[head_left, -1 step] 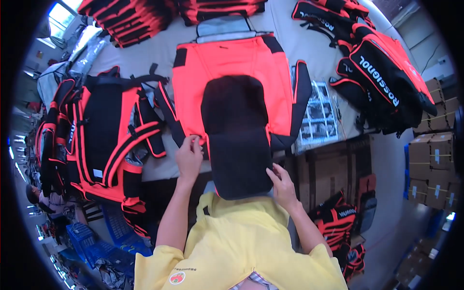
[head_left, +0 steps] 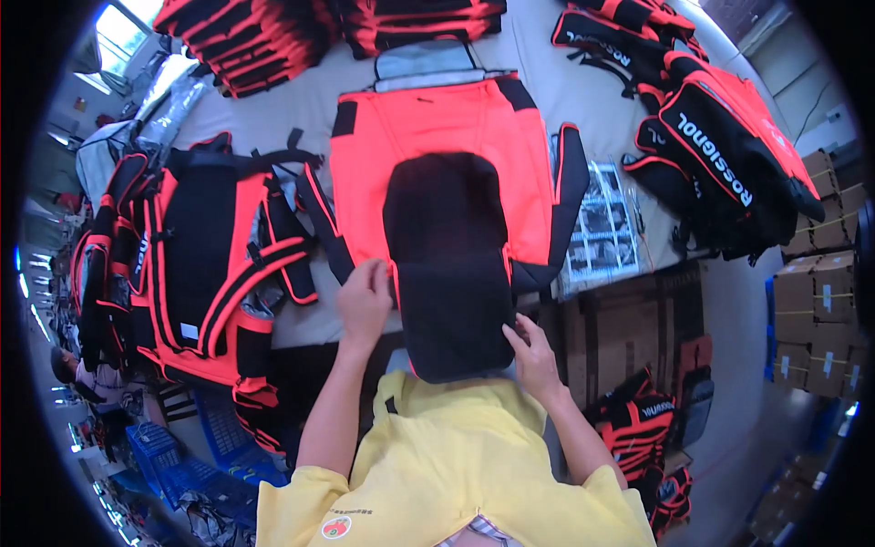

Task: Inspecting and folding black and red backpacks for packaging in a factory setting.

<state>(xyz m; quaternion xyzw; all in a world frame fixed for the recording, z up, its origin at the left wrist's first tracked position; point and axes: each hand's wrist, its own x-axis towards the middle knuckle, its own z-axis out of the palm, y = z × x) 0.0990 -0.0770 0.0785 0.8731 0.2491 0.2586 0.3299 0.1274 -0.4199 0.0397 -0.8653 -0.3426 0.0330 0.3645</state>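
An orange-and-black backpack piece (head_left: 365, 201) lies spread on the table in front of me, with dark side flaps at left and right. From its middle a black padded panel (head_left: 456, 319) hangs over the table's front edge toward my body. At the left joint of panel and orange fabric, my left hand (head_left: 365, 308) has its fingers pinched together; what sits between the fingertips is partly hidden. Lower down, my right hand (head_left: 536, 360) holds the panel's right edge between thumb and fingers.
Finished-looking orange-and-black backpacks (head_left: 196, 255) lie at the left, and more black bags (head_left: 720, 155) at the right. Folded stacks (head_left: 246, 46) stand at the back. A clear plastic sheet (head_left: 602, 219) lies by the right flap. Cartons (head_left: 816, 292) and blue crates (head_left: 155, 456) stand beyond.
My left hand has shifted slightly right, closer to the panel's edge. The right hand keeps its place on the panel, and the whole view has moved a little.
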